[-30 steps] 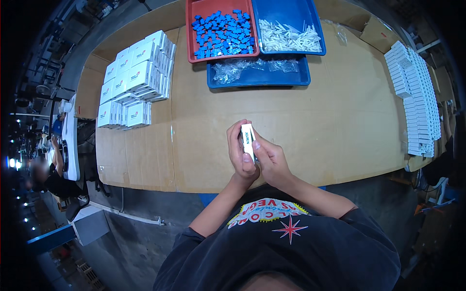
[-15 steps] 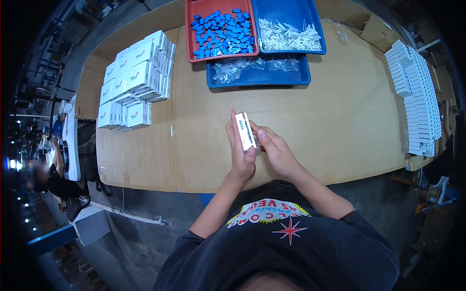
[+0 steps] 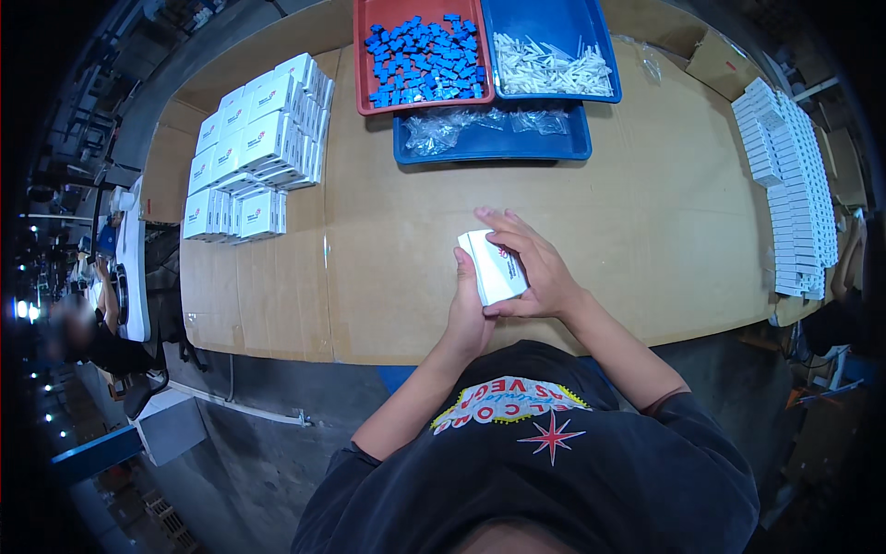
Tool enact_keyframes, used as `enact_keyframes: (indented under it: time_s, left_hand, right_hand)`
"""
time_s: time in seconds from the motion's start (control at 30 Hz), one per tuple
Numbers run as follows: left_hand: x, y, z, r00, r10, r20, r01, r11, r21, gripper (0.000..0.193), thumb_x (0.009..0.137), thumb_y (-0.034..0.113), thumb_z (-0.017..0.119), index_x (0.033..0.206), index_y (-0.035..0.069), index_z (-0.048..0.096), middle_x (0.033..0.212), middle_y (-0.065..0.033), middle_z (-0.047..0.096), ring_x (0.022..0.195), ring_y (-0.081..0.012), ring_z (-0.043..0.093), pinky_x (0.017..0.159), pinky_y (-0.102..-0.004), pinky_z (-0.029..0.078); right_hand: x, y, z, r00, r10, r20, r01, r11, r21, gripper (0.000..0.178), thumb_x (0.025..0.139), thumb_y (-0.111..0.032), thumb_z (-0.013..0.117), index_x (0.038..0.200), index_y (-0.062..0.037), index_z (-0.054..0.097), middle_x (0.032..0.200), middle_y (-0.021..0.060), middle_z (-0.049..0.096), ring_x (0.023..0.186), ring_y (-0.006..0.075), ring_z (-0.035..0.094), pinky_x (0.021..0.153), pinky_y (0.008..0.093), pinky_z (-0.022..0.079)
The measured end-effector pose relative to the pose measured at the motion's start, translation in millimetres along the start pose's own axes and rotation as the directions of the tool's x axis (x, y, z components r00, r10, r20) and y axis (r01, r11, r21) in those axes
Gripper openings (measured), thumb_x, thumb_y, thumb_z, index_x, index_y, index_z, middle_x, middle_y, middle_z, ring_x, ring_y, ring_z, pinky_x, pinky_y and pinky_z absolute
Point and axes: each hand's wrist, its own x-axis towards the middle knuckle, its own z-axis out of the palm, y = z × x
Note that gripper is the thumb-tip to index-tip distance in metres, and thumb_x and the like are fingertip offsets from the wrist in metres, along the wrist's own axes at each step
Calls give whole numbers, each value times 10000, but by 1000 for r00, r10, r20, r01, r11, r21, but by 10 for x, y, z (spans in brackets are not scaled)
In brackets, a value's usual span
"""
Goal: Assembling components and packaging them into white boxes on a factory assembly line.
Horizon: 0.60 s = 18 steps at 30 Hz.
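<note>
Between my two hands is a small white box (image 3: 492,270), its broad printed face turned up toward me. My left hand (image 3: 469,309) grips it from the left and below, with the thumb along its left edge. From the right, my right hand (image 3: 543,272) is closed around it, fingers over the far end and thumb by the near edge. The box is held above the cardboard-covered table (image 3: 406,249), near its front edge. Whatever lies under the box is hidden.
Stacked white boxes (image 3: 254,138) stand at the left, with more piled white boxes (image 3: 792,198) at the right. At the back sit a red tray (image 3: 362,74) of blue pieces, a blue tray (image 3: 600,42) of white sticks and a blue tray (image 3: 494,152) with clear bags.
The box has been turned from its narrow side to its broad printed face. My right hand has moved up and over it, and both hands have shifted slightly right.
</note>
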Motion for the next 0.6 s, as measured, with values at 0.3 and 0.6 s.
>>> enact_keyframes:
  time_s: [0.3, 0.6]
  left_hand:
    - [-51, 35, -21, 1000, 0, -5, 0, 1000, 16, 630, 1146, 564, 245, 1530, 94, 416, 1408, -111, 596, 1289, -220, 624, 1078, -393, 522]
    - [60, -112, -232, 992, 124, 30, -126, 916, 381, 560, 1146, 430, 397, 1541, 34, 401, 1403, -86, 576, 1304, -182, 582, 1108, -357, 469]
  right_hand:
    - [-30, -4, 161, 983, -127, -132, 111, 986, -121, 925, 847, -650, 753, 1388, 83, 595, 1420, 296, 610, 1295, 477, 628, 1091, 527, 511]
    - [17, -140, 183, 932, 321, -168, -253, 909, 332, 1013, 996, -779, 399, 1494, 95, 520, 1500, 284, 557, 1362, 402, 590, 1137, 424, 464]
